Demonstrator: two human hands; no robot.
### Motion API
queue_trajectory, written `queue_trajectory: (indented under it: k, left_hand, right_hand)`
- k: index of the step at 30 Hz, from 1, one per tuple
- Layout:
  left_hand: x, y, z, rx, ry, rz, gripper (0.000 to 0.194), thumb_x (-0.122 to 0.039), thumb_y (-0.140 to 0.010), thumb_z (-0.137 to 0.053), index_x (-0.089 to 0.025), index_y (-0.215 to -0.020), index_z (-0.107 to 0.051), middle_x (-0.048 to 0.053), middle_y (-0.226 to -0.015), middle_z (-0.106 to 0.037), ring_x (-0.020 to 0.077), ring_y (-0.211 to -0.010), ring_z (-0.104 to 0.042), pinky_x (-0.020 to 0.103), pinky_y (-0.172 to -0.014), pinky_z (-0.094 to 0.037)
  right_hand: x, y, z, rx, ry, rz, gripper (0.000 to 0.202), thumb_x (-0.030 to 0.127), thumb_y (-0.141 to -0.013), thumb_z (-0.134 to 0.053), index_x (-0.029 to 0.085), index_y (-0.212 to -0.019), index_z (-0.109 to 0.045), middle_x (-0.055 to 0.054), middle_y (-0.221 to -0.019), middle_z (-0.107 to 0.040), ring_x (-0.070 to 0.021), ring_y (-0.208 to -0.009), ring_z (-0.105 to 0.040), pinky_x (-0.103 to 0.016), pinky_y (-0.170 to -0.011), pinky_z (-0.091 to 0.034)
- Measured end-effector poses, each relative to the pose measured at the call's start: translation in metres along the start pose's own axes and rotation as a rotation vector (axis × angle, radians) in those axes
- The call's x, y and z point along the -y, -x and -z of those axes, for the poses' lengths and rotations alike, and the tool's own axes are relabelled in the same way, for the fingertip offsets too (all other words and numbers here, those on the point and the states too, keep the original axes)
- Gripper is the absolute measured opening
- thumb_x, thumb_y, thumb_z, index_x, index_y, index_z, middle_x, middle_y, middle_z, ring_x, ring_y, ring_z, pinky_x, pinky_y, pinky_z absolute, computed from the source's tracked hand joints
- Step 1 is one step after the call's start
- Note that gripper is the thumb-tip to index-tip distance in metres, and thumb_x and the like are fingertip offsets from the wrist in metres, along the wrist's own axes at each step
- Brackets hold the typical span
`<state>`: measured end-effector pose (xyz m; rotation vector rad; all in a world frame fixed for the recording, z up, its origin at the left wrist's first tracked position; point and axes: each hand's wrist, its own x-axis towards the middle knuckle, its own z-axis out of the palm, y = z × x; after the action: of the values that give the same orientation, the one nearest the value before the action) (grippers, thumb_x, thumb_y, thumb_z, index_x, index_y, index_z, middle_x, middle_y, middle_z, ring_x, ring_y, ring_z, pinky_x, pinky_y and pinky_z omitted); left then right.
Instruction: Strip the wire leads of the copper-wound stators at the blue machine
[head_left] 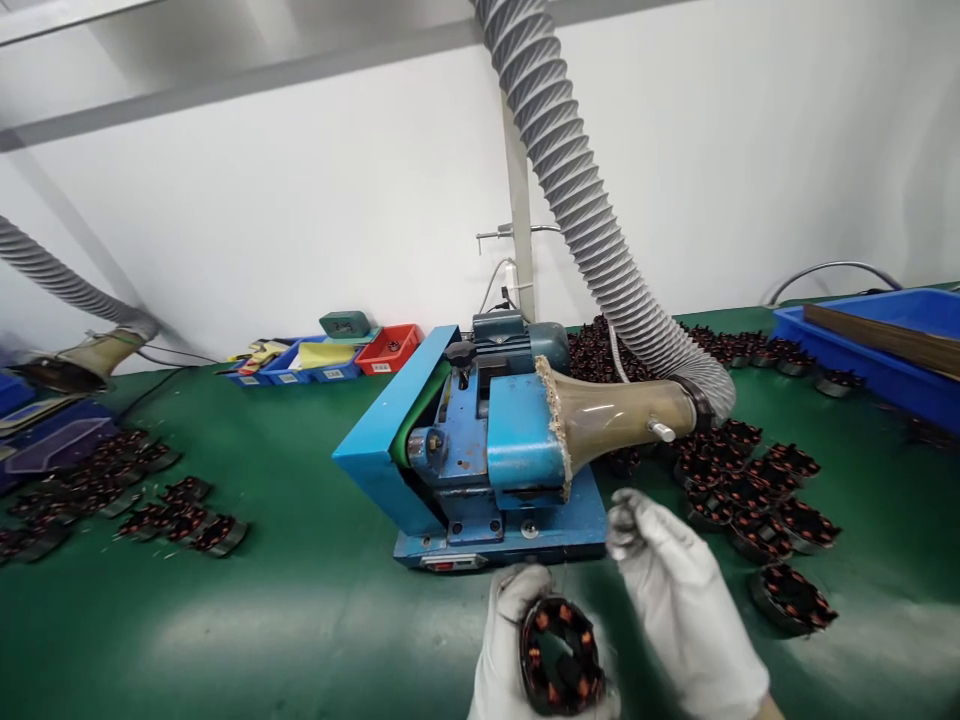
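Note:
My left hand point(499, 640), in a white glove, grips a motor stator point(531, 660), a dark ring with copper windings, at the bottom middle. Its open centre faces up toward me. To the right, my gloved right hand point(675, 590) is raised apart from the stator, its fingers bent and drawn together. Whether anything small is between those fingertips is hidden by blur. Just beyond both hands stands a blue belt sanding machine point(442, 470) with a green belt. A tan suction funnel point(622, 422) is fixed to its right side.
Several stators point(757, 500) lie right of the machine, with a dense pile behind it. More stators point(187, 520) lie at left. A grey hose point(577, 180) drops to the funnel. A blue bin point(885, 345) stands far right; a red bin point(388, 350) sits behind the machine on the green bench point(300, 620).

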<state>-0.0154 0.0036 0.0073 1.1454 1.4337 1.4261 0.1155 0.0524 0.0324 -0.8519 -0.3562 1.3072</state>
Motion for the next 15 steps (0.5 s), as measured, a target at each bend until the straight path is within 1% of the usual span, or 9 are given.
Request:
queue_trajectory:
  k: [1,2,4,5,7,9,11,15]
  left_hand:
    - [0.000,-0.004,-0.004,-0.033,0.003,-0.007,0.055,-0.010,-0.044,-0.069,-0.023,-0.097,-0.064,0.006,-0.109,-0.059,0.0249,-0.100,-0.059,0.033,-0.087,-0.047]
    - [0.000,-0.008,-0.008,-0.057,0.038,0.021,0.054,-0.012,-0.044,-0.070,-0.023,-0.097,-0.064,0.006,-0.106,-0.061,0.0252,-0.099,-0.059,0.034,-0.088,-0.046]
    - [0.001,-0.020,-0.017,-0.083,0.156,0.128,0.045,-0.017,-0.049,-0.070,-0.023,-0.093,-0.063,0.007,-0.100,-0.065,0.0261,-0.095,-0.062,0.038,-0.086,-0.048]
    - [0.002,-0.026,-0.021,-0.088,0.222,0.181,0.039,-0.021,-0.053,-0.069,-0.022,-0.092,-0.062,0.008,-0.097,-0.066,0.0260,-0.092,-0.063,0.039,-0.084,-0.050]
    - [0.003,-0.037,-0.027,-0.085,0.347,0.251,0.029,-0.026,-0.062,-0.062,-0.022,-0.090,-0.060,0.009,-0.092,-0.069,0.0251,-0.085,-0.066,0.039,-0.077,-0.053]
    - [0.003,-0.045,-0.031,-0.077,0.378,0.256,0.027,-0.027,-0.064,-0.060,-0.021,-0.090,-0.059,0.009,-0.088,-0.070,0.0234,-0.080,-0.067,0.037,-0.074,-0.054]
    - [0.003,-0.050,-0.032,-0.062,0.347,0.225,0.029,-0.022,-0.062,-0.063,-0.021,-0.090,-0.059,0.008,-0.087,-0.070,0.0220,-0.080,-0.067,0.035,-0.075,-0.054]
    - [0.005,-0.054,-0.029,-0.045,0.268,0.159,0.027,-0.015,-0.063,-0.062,-0.021,-0.089,-0.061,0.007,-0.091,-0.069,0.0206,-0.085,-0.065,0.032,-0.080,-0.052]
  right_hand:
    - [-0.007,0.002,0.001,0.053,0.121,0.012,0.024,0.031,-0.058,-0.081,0.019,-0.077,-0.074,-0.004,-0.077,-0.073,-0.0143,-0.067,-0.065,-0.021,-0.064,-0.054]
    - [-0.016,0.006,0.001,0.118,0.258,0.034,0.028,0.031,-0.054,-0.082,0.019,-0.078,-0.074,-0.006,-0.081,-0.074,-0.0191,-0.073,-0.066,-0.026,-0.068,-0.055]
    - [-0.033,0.011,-0.002,0.214,0.522,0.121,0.042,0.026,-0.044,-0.083,0.019,-0.085,-0.073,-0.009,-0.090,-0.073,-0.0275,-0.084,-0.067,-0.034,-0.076,-0.054]
    - [-0.041,0.012,-0.005,0.228,0.633,0.168,0.048,0.023,-0.042,-0.082,0.019,-0.088,-0.072,-0.009,-0.093,-0.072,-0.0297,-0.088,-0.066,-0.037,-0.079,-0.053]
    - [-0.050,0.009,-0.011,0.207,0.793,0.224,0.049,0.024,-0.047,-0.079,0.018,-0.095,-0.069,-0.011,-0.098,-0.070,-0.0306,-0.092,-0.065,-0.040,-0.083,-0.051]
    - [-0.052,0.002,-0.017,0.213,0.861,0.239,0.042,0.030,-0.055,-0.075,0.015,-0.094,-0.068,-0.013,-0.096,-0.070,-0.0303,-0.090,-0.065,-0.042,-0.083,-0.051]
    - [-0.051,-0.005,-0.020,0.236,0.866,0.240,0.037,0.034,-0.059,-0.072,0.015,-0.091,-0.067,-0.013,-0.093,-0.070,-0.0296,-0.087,-0.065,-0.041,-0.081,-0.051]
    - [-0.047,-0.013,-0.019,0.271,0.853,0.226,0.031,0.034,-0.066,-0.070,0.019,-0.092,-0.066,-0.010,-0.093,-0.070,-0.0269,-0.087,-0.066,-0.038,-0.080,-0.052]
